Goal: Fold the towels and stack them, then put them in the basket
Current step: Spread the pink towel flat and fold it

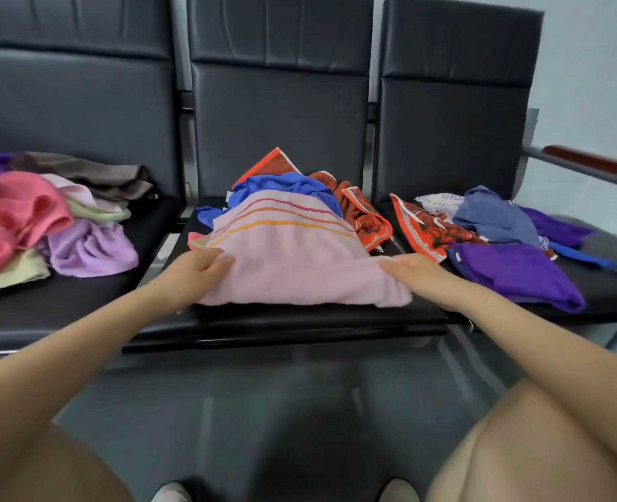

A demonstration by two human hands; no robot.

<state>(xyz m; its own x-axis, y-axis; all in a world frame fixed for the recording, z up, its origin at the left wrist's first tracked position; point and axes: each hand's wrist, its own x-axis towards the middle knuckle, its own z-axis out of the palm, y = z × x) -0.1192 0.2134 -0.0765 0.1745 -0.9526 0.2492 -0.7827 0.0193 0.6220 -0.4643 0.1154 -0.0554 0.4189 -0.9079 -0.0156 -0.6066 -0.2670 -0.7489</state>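
Observation:
A pink towel [292, 259] with red and orange stripes lies spread on the middle seat, over a blue towel [281, 184] and orange-red patterned towels [365, 215]. My left hand [194, 269] grips the pink towel's left edge. My right hand [419, 275] holds its right edge, fingers laid over the fabric. Loose towels lie on the left seat: a coral one [13, 211], a lilac one [89, 248], pale green and brown ones. On the right seat are a purple towel [517, 269], a grey-blue one [491, 215] and an orange patterned one [430, 230]. No basket is in view.
Three joined black seats [299, 320] with tall backrests face me. A metal armrest with a wooden top [589, 163] runs at the far right. My knees and shoes show at the bottom over a grey floor [281, 411].

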